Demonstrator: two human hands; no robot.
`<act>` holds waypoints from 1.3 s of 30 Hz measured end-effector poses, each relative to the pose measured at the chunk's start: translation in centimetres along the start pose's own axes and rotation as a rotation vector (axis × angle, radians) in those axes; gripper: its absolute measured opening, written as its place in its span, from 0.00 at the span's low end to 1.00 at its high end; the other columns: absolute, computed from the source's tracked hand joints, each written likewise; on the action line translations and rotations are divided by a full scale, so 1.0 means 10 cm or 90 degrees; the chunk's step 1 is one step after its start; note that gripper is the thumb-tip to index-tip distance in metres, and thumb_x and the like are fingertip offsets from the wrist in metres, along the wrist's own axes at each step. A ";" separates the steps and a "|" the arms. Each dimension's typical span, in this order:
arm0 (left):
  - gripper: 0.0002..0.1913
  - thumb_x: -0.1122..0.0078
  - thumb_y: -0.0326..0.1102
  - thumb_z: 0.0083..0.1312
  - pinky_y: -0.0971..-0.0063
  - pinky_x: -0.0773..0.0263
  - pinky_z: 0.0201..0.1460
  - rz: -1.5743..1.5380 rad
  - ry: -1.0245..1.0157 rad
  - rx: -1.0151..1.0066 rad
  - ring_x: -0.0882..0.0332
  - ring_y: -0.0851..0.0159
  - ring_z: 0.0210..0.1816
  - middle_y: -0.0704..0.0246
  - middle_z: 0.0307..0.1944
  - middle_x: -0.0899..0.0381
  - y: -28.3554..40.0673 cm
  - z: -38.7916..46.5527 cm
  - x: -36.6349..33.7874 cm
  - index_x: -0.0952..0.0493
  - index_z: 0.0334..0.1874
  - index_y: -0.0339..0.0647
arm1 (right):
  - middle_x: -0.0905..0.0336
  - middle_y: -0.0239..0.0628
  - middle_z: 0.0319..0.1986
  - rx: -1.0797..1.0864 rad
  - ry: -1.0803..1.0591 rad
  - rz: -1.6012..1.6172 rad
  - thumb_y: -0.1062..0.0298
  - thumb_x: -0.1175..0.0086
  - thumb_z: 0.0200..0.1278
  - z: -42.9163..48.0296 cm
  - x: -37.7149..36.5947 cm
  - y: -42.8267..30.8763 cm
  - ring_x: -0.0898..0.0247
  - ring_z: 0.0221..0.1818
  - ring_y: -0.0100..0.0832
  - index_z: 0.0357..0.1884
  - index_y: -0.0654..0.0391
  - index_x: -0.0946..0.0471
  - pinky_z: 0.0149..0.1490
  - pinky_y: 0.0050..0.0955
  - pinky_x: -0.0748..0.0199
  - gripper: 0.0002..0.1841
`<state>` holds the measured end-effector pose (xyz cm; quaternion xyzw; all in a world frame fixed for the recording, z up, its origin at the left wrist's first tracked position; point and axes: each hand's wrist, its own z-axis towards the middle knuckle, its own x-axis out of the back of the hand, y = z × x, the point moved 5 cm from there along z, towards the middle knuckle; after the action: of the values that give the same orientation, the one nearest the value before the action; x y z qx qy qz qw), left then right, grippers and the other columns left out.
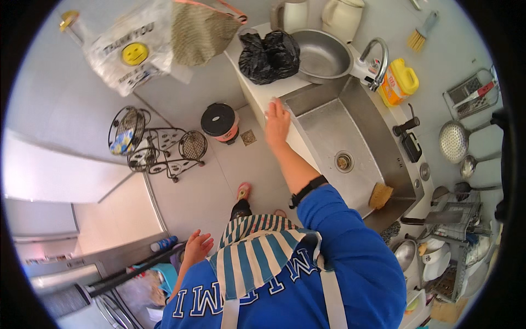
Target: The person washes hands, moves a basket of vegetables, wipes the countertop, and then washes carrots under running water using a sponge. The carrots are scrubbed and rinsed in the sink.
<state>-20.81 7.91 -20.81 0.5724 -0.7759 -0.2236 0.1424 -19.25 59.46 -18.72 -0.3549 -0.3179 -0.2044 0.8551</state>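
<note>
My right hand (277, 122) reaches out with nothing in it, over or beside the front edge of the white countertop (303, 144); whether it touches the edge I cannot tell. Right of it is a stainless steel sink (324, 123) with a drain (344, 161) and a brown sponge (381, 195) in its near corner. Beyond the hand, a tied black plastic bag (269, 57) sits against a metal basin (322, 55) on the counter. Low at my left side, my left hand (198, 246) is held with its fingers apart and nothing in it.
A curved faucet (380, 61) and a yellow detergent jug (397, 82) stand behind the sink. On the floor are a lidded trash bin (220, 122) and a black metal plant stand (164, 150). Utensils such as a skimmer (453, 142) hang at right, above a cleaver (444, 218).
</note>
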 end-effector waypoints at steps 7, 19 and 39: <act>0.31 0.43 0.28 0.65 0.54 0.23 0.52 0.213 -0.094 0.064 0.22 0.48 0.52 0.54 0.55 0.25 1.03 1.40 -0.62 0.42 0.69 0.45 | 0.30 0.36 0.60 -0.010 -0.008 -0.087 0.73 0.52 0.62 -0.40 0.41 0.38 0.35 0.53 0.43 0.50 0.54 0.23 0.57 0.39 0.36 0.15; 0.28 0.42 0.35 0.68 0.65 0.27 0.53 0.796 -0.452 0.079 0.24 0.59 0.51 0.61 0.57 0.27 1.94 1.92 -3.44 0.39 0.69 0.49 | 0.33 0.57 0.60 -0.714 0.354 -0.575 0.71 0.37 0.45 -2.14 3.40 1.20 0.39 0.63 0.56 0.49 0.56 0.22 0.67 0.50 0.41 0.23; 0.17 0.43 0.42 0.70 0.69 0.32 0.60 1.576 -0.874 0.045 0.27 0.65 0.57 0.68 0.58 0.25 -1.99 -0.92 -2.11 0.26 0.57 0.45 | 0.21 0.44 0.53 -1.602 0.553 0.179 0.59 0.51 0.59 -8.14 2.16 -2.93 0.27 0.57 0.45 0.46 0.46 0.16 0.59 0.46 0.31 0.16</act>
<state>6.44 21.47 -22.29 -0.6852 -0.6881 -0.1667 -0.1707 11.74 -22.66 -34.34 -0.8319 0.4201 -0.3624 -0.0064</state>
